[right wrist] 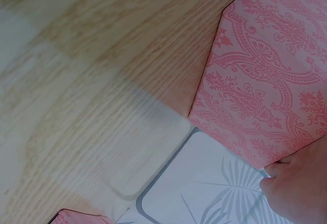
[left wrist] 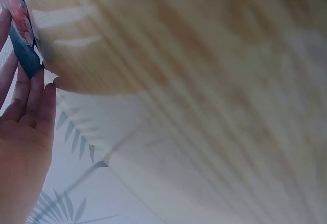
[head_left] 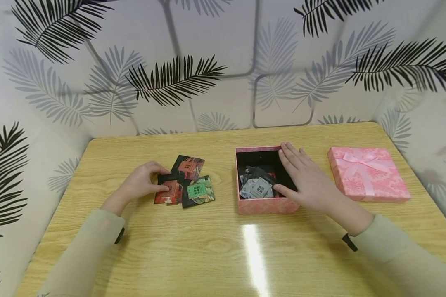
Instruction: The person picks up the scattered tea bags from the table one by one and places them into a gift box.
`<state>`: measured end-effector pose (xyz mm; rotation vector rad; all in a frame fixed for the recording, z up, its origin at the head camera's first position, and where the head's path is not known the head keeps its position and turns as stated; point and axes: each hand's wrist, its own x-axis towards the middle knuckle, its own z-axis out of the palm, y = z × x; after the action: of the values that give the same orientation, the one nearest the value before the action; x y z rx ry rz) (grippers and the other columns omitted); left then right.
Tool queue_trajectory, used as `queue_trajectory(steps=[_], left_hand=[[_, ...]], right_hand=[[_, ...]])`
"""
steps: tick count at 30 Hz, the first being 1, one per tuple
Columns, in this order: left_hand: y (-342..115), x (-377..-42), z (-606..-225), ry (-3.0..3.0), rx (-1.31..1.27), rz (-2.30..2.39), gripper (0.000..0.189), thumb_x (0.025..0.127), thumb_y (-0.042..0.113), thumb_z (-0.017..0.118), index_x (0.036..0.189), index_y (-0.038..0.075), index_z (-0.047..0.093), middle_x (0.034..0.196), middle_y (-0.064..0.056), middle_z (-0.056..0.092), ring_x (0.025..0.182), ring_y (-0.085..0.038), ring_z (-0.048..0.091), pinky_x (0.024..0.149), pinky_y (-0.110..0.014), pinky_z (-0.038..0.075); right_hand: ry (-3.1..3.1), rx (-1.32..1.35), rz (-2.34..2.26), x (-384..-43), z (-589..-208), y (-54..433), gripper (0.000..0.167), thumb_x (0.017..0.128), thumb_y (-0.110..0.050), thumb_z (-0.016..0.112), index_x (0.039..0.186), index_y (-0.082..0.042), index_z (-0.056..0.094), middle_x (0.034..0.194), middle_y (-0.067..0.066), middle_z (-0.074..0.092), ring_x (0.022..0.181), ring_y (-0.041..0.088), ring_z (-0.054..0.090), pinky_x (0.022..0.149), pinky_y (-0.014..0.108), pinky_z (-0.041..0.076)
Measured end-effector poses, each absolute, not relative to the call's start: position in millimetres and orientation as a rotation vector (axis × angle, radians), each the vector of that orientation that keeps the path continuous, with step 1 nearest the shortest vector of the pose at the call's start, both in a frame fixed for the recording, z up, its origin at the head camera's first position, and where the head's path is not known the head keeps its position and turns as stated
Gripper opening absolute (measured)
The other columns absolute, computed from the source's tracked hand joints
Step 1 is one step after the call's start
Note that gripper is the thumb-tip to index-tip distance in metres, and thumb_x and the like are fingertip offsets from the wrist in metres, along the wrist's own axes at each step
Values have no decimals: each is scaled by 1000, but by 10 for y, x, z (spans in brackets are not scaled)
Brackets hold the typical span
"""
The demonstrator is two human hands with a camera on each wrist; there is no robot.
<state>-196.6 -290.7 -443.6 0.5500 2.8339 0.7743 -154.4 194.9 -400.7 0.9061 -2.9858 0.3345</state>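
Our left hand [head_left: 139,181] pinches the red sachet [head_left: 176,190]; we should steady the box [head_left: 264,206] with our straight-fingered right hand [head_left: 307,181].

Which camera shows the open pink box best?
The head view: it shows the open pink box from above, with packets inside and the right hand at its edge. The right wrist view shows only part of its patterned outside; the left wrist view shows none.
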Motion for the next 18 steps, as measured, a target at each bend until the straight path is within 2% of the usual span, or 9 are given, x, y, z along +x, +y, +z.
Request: queue_trajectory(steps=[7,18], left_hand=[[-2932,-1980,-4428,2836,502,821,42,89,14,88,127,0,75,129,-22,73,117,-40,67,105,-58,54],[-3012,-1927,-4349,2858,422,940,25,94,8,81,119,2,78,116,-19,78,104,-34,73,93,-52,60]], right_hand=[[-2987,902,329,-1546,-4006,1948,93,106,-51,58,167,6,17,177,24,13,166,41,12,136,54,12],[-2991,900,334,-1546,-4000,1949,93,106,-50,58,167,6,16,177,23,12,166,40,12,136,55,13]])
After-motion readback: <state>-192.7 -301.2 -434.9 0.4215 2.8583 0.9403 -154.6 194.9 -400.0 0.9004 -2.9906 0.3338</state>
